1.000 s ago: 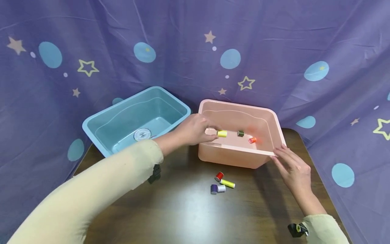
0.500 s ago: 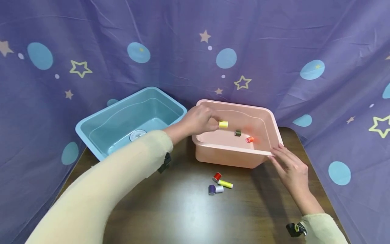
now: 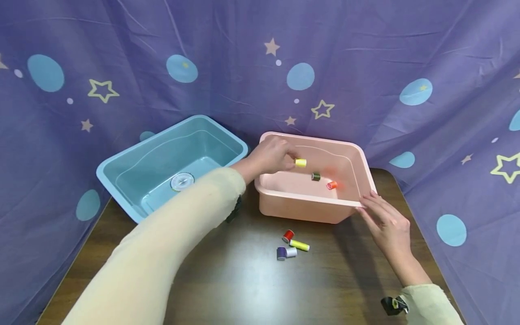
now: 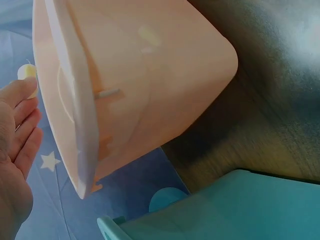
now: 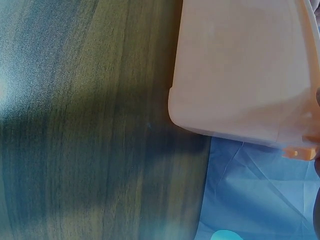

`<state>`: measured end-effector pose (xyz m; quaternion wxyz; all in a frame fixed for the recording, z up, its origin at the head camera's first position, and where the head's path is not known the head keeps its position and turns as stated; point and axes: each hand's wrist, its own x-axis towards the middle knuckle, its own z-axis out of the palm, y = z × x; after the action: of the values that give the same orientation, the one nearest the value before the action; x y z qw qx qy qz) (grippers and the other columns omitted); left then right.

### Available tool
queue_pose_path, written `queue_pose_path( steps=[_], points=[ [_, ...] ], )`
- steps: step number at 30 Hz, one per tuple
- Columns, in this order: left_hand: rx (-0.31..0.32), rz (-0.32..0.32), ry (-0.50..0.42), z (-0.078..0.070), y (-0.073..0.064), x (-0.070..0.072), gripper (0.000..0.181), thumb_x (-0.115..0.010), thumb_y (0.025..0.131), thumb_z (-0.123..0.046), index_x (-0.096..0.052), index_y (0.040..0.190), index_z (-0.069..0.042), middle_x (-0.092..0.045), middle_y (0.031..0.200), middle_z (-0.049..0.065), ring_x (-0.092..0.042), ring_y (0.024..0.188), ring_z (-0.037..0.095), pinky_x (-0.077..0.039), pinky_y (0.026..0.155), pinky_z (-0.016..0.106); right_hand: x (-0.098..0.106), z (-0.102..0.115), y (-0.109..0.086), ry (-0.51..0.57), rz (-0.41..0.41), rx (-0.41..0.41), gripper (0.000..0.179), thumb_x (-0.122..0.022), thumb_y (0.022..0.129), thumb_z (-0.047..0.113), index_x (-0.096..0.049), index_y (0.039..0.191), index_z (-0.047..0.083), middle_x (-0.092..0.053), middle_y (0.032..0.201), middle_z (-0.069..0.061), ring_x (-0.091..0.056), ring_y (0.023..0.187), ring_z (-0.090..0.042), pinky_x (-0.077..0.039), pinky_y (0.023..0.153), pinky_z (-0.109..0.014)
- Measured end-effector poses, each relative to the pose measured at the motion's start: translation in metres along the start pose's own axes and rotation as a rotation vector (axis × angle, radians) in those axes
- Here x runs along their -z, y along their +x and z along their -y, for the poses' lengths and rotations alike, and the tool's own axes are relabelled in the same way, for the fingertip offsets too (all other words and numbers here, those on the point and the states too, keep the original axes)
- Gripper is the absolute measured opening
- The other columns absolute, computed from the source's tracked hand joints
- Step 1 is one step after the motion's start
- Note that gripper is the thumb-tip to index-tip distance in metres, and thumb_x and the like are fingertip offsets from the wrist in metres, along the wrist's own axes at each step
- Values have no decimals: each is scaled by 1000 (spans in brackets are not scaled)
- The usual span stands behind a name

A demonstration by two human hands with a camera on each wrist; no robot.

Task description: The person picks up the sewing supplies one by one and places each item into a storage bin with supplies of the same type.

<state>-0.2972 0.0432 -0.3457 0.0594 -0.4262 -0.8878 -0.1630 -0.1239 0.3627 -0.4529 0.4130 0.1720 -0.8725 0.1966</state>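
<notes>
Over the left part of the pink bin [image 3: 300, 208], my left hand [image 3: 273, 155] pinches a yellow thread spool [image 3: 301, 162] by one end. The left wrist view shows that spool [image 4: 30, 75] at the fingertips, beside the bin's rim. My right hand [image 3: 387, 223] rests its fingers on the near right corner of the bin's rim. Inside the bin lie a dark green thread spool [image 3: 315, 177] and an orange one [image 3: 331, 185]. In front of it on the table are a red spool [image 3: 288, 235], a long yellow spool [image 3: 299, 245], a purple spool [image 3: 281, 253] and a white spool [image 3: 291, 252].
A blue bin [image 3: 122, 189] stands at the left with a round pin wheel [image 3: 182, 181] on its floor. The brown wooden table [image 3: 252, 289] ends at a purple patterned curtain [image 3: 243, 67] behind and at the sides.
My left hand has risen inside the pink bin, lifting the yellow spool up and slightly away from me. The right hand keeps its place on the rim. The head view has shifted slightly.
</notes>
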Motion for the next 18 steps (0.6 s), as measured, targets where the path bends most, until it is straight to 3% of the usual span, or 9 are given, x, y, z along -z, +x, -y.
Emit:
queue_pose_path(
  steps=[6,18],
  points=[
    [24,37,-1,4,5,-8,18,-81,91,-17,-86,109,-17,-82,102,-2,-73,92,17,-56,86,33,-1,-2,-1,9,-5,2,51,-64,105,52,-83,112,5,-80,116,-13,-74,114,-39,-38,115,-14],
    [6,74,-30,10,14,-22,16,-80,89,-12,-86,103,-13,-81,94,-1,-67,81,19,-54,82,33,-1,-4,-2,19,-1,4,51,-64,105,51,-83,113,4,-80,116,-15,-74,113,-43,-38,116,-15]
  ],
)
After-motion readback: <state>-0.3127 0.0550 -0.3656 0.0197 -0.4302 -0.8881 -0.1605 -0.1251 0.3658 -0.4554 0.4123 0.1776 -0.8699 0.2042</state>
